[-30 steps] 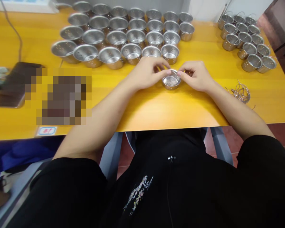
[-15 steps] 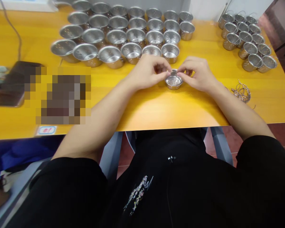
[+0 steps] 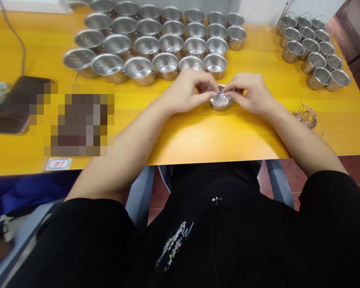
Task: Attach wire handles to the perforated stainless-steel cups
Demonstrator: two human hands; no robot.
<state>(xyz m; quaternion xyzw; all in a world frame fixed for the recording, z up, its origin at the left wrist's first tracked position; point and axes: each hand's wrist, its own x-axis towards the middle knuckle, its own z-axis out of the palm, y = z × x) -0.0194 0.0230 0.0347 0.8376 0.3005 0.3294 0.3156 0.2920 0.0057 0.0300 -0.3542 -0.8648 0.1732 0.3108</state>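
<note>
The worktop (image 3: 192, 140) is yellow; the cups (image 3: 221, 101) are silver, dotted with holes, and the wires (image 3: 311, 118) silvery. The shirt (image 3: 246, 240) is black with a speckled multicoloured print (image 3: 177, 241); the floor (image 3: 357, 170) is red.

Cup (image 3: 221, 105) on tbl (image 3: 216, 138), cup rows (image 3: 171, 45) behind, wires (image 3: 311, 119) to R.

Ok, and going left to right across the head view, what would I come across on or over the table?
Dark flat object, small paper label, left hand, perforated metal cup, right hand, pile of bent wires.
</note>
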